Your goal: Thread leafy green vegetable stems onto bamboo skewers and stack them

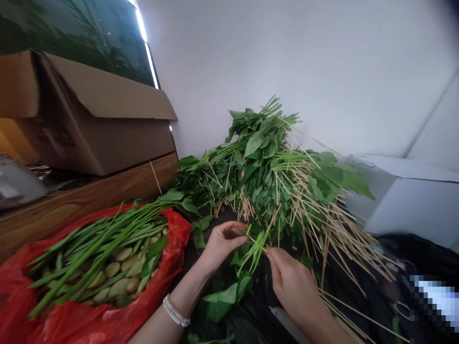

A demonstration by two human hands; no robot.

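My left hand, with a white beaded bracelet at the wrist, pinches a small bunch of leafy greens at its folded stems. My right hand is closed by thumb and forefinger on a thin bamboo skewer that passes through these stems; most of it is hidden. Broad leaves of the bunch hang below, between the hands. Just beyond lies a large heap of skewered greens, with many bare skewer ends fanning out to the right.
A red plastic bag at left holds long green stems and pale sliced pieces. Behind it, an open cardboard box stands on a wooden surface. A white box is at right, near black plastic. A pale wall closes the back.
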